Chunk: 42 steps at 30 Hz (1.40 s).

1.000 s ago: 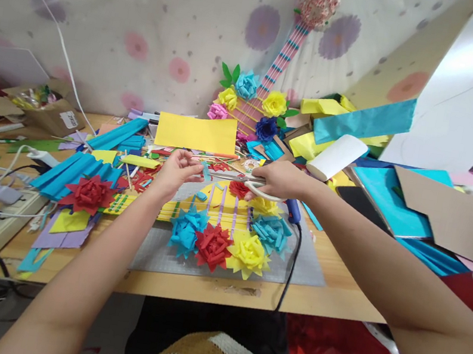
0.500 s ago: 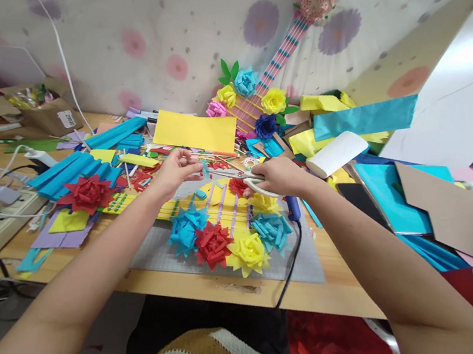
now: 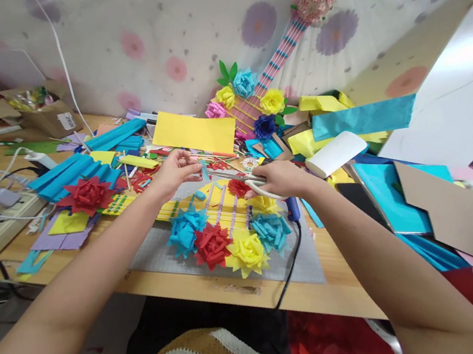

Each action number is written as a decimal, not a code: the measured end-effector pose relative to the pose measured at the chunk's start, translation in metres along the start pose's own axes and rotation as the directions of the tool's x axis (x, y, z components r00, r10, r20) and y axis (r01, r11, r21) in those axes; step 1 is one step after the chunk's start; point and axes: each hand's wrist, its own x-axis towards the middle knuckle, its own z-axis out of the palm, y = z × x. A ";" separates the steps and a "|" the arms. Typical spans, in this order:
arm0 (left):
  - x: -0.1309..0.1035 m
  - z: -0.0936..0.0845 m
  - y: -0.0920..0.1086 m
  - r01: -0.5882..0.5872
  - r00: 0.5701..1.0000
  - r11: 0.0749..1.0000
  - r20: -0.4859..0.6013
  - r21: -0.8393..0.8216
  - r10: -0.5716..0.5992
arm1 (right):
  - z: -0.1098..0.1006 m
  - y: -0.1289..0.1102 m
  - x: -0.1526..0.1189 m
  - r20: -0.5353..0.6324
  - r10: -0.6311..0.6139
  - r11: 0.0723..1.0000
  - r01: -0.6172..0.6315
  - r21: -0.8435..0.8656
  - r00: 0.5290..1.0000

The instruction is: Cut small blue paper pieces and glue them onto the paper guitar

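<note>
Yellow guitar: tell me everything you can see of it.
The guitar, seemingly paper or card, lies flat, body on a grey mat, neck leftward. Yellow strings run along it; green bands cross the neck, lilac strips the body. Blue, red and yellow flowers trim the body; a red flower sits at the neck's end. The left forearm hides part of the neck; contact is unclear.

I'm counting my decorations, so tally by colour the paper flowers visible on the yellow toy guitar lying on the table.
Red paper flowers: 3, including one at the far end of the yellow guitar neck
Blue paper flowers: 2
Yellow paper flowers: 2, one partly hidden
Total: 7
</note>
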 end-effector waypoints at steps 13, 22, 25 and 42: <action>0.000 0.001 0.000 -0.013 1.000 1.000 -0.019 -0.021 0.012 | -0.003 -0.006 0.003 -0.037 0.024 0.999 -0.025 -0.029 0.999; -0.001 -0.001 0.002 -0.008 1.000 1.000 -0.009 -0.013 0.007 | -0.005 -0.006 0.004 -0.043 0.006 0.999 -0.007 -0.040 0.999; -0.001 -0.002 0.003 0.000 1.000 1.000 -0.016 -0.007 0.000 | -0.007 -0.006 0.001 -0.017 0.018 0.999 -0.019 -0.045 1.000; -0.003 0.002 0.005 -0.010 1.000 1.000 -0.011 0.018 0.011 | -0.009 -0.009 0.003 -0.019 0.017 1.000 -0.017 -0.008 1.000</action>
